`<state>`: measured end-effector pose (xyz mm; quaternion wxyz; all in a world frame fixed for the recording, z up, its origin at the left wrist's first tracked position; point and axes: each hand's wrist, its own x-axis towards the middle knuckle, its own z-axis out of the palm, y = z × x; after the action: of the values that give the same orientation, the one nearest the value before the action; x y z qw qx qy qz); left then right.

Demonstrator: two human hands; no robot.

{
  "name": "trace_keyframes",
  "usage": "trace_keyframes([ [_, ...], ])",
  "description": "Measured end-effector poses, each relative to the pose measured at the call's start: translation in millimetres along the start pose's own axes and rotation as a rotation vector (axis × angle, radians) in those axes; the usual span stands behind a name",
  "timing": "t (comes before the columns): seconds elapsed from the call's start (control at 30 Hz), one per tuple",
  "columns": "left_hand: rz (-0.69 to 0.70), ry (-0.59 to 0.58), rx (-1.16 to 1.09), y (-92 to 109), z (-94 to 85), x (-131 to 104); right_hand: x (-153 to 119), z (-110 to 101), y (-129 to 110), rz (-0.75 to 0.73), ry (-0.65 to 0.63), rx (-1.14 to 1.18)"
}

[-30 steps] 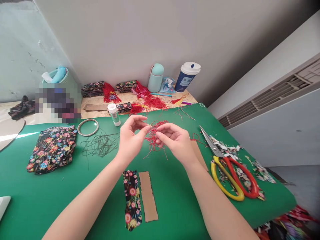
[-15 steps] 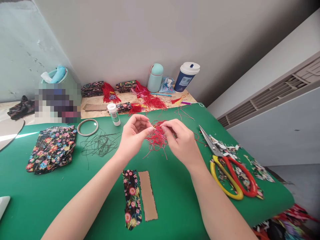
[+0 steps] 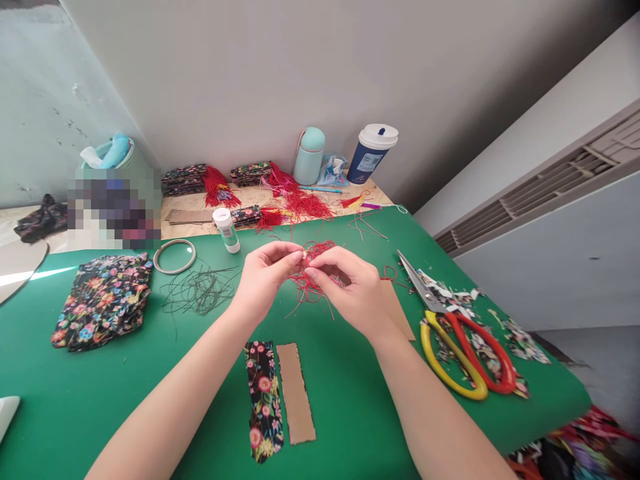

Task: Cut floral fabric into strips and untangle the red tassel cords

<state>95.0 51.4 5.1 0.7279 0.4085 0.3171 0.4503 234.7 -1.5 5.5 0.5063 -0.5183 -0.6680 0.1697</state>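
Note:
My left hand (image 3: 267, 270) is closed in a pinch at the near side of a tangle of red cords (image 3: 313, 287). A small pale bit and a thin red cord show at its fingertips. My right hand (image 3: 350, 280) meets it there, thumb and finger closed on the red cord too; the fingers hide much of it. Below the hands lie a strip of black floral fabric (image 3: 265, 400) and a tan card strip (image 3: 296, 393) with ragged dark edges, side by side. Another tan card (image 3: 400, 310) is partly covered by my right wrist.
Large scissors (image 3: 453, 333) with yellow and red handles lie right, among fabric scraps (image 3: 520, 340). Left are dark thread (image 3: 200, 290), a ring of tape (image 3: 175, 257) and folded floral fabric (image 3: 107, 300). Behind stand a glue stick (image 3: 227, 231), a flask (image 3: 309, 160) and a cup (image 3: 373, 157).
My right hand has moved left, bringing its fingertips close to those of my left hand. The tan card by my right wrist now shows.

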Motion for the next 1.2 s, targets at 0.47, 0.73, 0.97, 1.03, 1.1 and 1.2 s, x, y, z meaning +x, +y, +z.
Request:
trace_keyframes([
  [0.47,-0.001,0.021,0.044,-1.3,1.0,-1.3,-2.3,5.4,8.8,-0.293,0.002,-0.205],
  [0.73,-0.002,0.060,0.024,-1.6,2.8,0.7,-1.0,2.2,3.7,-0.235,0.029,-0.210],
  [0.97,-0.011,0.068,0.104,-1.9,2.5,1.4,1.2,-1.9,2.6,-0.113,0.112,-0.234],
  [1.03,-0.005,0.048,0.121,-3.2,2.7,1.3,1.2,-2.1,2.1,-0.071,0.127,-0.219],
  [1.1,-0.001,0.013,0.143,-4.1,3.3,0.7,1.2,-1.7,2.2,-0.023,0.152,-0.200],
  [1.2,0.017,-0.067,0.199,-3.9,4.8,-1.4,1.4,-0.9,4.2,0.056,0.193,-0.150],
])
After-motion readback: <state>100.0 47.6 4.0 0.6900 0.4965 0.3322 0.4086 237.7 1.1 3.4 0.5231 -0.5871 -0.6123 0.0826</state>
